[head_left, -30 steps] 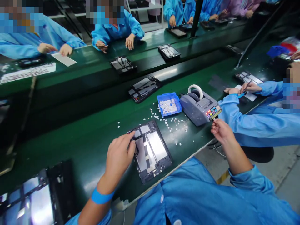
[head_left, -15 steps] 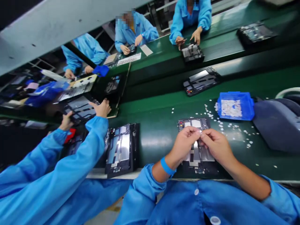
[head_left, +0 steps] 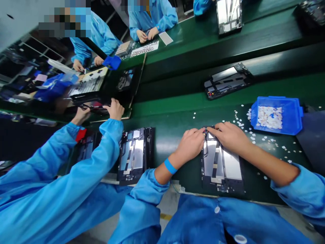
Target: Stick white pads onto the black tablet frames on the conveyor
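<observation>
An opened tablet-like device [head_left: 230, 164] lies on the green bench in front of me, its silver panels and dark ribbon cables exposed. My left hand [head_left: 191, 144], with a blue wristband, has its fingers curled and the tips together at the device's upper left corner. Whatever those tips pinch is too small to make out. From the other side, my right hand [head_left: 230, 134] reaches over the top edge, thumb stretched toward the left fingertips and fingers apart from it. Small white pieces [head_left: 238, 122] are scattered beyond and beside the right hand.
A blue bin [head_left: 291, 115] of white pieces stands to the right. Another opened device [head_left: 228, 81] lies farther back. Stacked devices [head_left: 135, 152] sit at the left, near a co-worker's hands [head_left: 115, 109] holding a dark device [head_left: 88, 100]. Other people work across the bench.
My hands have gone from pinching a small white piece above the device to its top edge. The right hand has opened out. The co-worker at the left has tilted the held device.
</observation>
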The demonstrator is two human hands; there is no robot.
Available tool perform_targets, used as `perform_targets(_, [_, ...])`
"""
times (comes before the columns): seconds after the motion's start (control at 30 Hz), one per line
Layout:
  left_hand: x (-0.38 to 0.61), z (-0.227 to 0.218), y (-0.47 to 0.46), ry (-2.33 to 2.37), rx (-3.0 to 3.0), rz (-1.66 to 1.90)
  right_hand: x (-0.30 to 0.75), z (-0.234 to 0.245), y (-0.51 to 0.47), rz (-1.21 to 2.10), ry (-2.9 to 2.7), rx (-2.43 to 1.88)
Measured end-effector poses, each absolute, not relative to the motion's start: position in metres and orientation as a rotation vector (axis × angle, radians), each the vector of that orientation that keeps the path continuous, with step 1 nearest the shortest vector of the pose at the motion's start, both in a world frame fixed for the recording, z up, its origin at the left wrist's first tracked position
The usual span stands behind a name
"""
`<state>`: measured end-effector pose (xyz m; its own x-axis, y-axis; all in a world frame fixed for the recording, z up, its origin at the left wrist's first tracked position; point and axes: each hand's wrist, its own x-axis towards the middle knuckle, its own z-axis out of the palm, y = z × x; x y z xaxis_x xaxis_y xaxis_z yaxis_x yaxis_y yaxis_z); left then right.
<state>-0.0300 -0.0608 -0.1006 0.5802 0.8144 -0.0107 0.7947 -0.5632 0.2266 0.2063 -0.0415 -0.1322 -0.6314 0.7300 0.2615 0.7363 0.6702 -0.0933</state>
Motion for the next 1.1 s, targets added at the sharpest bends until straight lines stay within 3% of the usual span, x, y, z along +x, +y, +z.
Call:
perform_targets(0.37, [-0.027,-0.101,-0.059,1.271,2.757,-0.004,0.213,-0.134,-0.033,-0.087,-2.718,-1.060])
perform_targets(0.63, [-0.029,-0.092,-0.029,1.281,2.081,0.467,0.218,-0.136,-0.021,-0.024,-2.751,-1.009])
perform_targets(1.1, [-0.012,-0.117,-0.003,1.387,1.787,0.412,0.220,-0.143,-0.019,0.007,-2.714,-0.991])
